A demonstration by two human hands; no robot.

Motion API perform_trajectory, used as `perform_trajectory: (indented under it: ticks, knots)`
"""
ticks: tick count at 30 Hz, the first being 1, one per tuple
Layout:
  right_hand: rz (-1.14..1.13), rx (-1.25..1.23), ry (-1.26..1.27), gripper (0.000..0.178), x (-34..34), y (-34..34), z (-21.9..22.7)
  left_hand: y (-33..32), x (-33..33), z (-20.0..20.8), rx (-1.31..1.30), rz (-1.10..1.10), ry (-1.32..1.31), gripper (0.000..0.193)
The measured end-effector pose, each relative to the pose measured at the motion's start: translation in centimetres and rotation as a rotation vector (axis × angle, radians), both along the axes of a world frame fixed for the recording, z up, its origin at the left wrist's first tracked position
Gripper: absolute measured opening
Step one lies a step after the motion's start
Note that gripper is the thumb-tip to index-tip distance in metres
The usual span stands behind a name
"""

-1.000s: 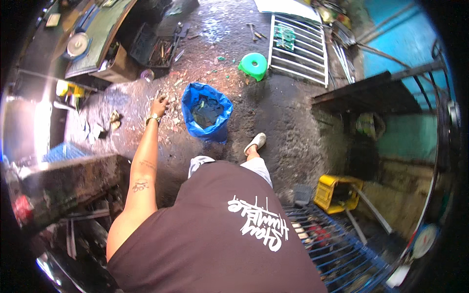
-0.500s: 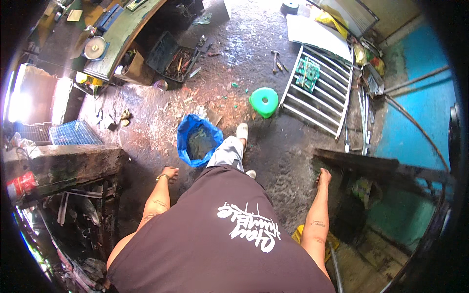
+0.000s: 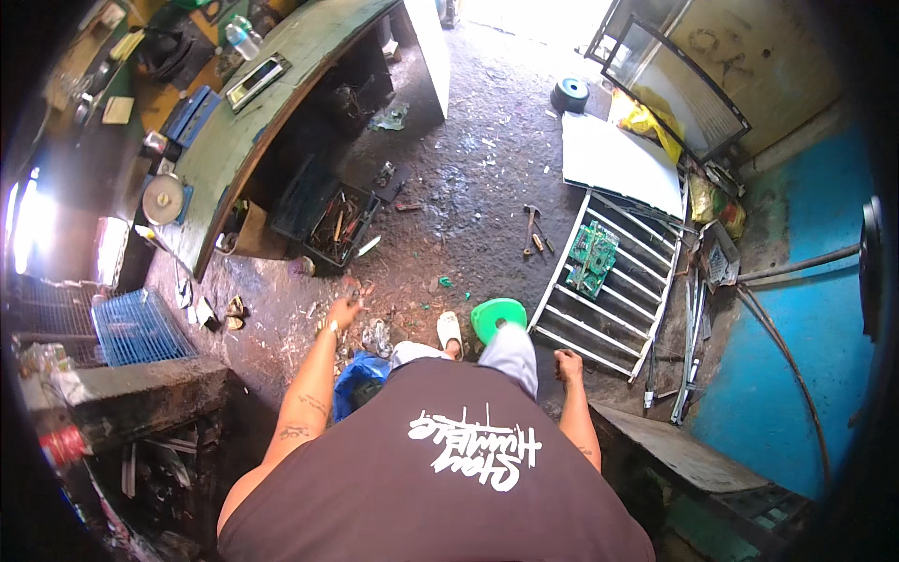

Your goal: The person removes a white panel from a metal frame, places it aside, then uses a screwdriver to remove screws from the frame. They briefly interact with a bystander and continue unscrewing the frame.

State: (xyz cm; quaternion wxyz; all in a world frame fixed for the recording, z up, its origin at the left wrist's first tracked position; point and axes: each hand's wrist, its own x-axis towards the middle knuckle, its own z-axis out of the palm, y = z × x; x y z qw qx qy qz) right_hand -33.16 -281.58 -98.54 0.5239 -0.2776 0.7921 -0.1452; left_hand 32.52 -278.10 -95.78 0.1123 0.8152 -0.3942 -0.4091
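My left hand (image 3: pixel 345 313), with a band at the wrist, hangs in the air over the littered floor. Its fingers are loosely apart and I see nothing in them. Below it, a blue bag-lined bin (image 3: pixel 350 382) is partly hidden by my arm and shirt. On the right, my right hand (image 3: pixel 567 366) is curled in a loose fist with nothing visible in it, close to the near corner of a white metal grille (image 3: pixel 582 352). A green circuit board (image 3: pixel 592 259) lies on the grille. The green plastic stool (image 3: pixel 489 318) is ahead of my body, partly covered by my leg.
A toolbox (image 3: pixel 330 225) of hand tools lies open beside the green workbench (image 3: pixel 220 155). Ahead on the floor is a hammer (image 3: pixel 532 221). A white panel (image 3: pixel 618 164) and glazed frame (image 3: pixel 679 89) stand beyond the grille. At left, a blue wire rack (image 3: pixel 140 323) rests by a ledge.
I have moved forward: the bin and stool are now nearer my body, and more of the far floor shows. My left arm swung forward; my right hand came inward beside the grille.
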Motion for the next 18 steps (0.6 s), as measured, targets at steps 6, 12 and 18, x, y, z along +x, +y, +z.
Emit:
perform_trajectory:
  ticks: [6,12,18]
  knots:
    - [-0.002,0.207,-0.005,0.027,0.6,-7.2,-1.0,-24.9,1.0,8.7,-0.439,-0.019,0.038,0.040]
    - [0.432,0.189,0.149,0.026,-2.0,-23.7,-14.1,-45.2,0.6,13.1,-0.524,0.088,0.094,0.034]
    - [1.302,-0.366,0.741,0.041,2.4,-57.0,-14.2,-62.6,2.1,16.2,-0.612,0.260,0.113,0.030]
